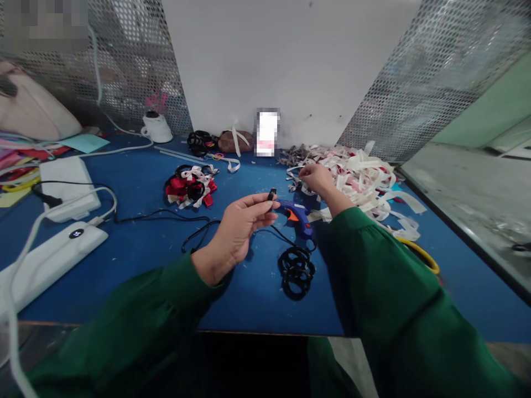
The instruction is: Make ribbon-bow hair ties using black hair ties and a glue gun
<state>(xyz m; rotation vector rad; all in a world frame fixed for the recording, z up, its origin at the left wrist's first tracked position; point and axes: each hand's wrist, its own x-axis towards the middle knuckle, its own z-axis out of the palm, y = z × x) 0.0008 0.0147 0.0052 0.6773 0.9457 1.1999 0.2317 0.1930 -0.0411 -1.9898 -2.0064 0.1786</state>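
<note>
My left hand pinches a black hair tie between thumb and fingers, above the middle of the blue table. Out to the right, my right hand has its fingertips closed at a thin pale ribbon strip, by the left edge of a heap of white, cream and red ribbon pieces. Between the hands lies a blue glue gun with an orange trigger. Nearer to me is a cluster of black hair ties. At left sits a pile of red, white and black bow hair ties.
A phone stands against the white panel, beside a brown pouch. White power strips and a black cord occupy the left. A yellow ring-shaped handle lies beneath my right sleeve.
</note>
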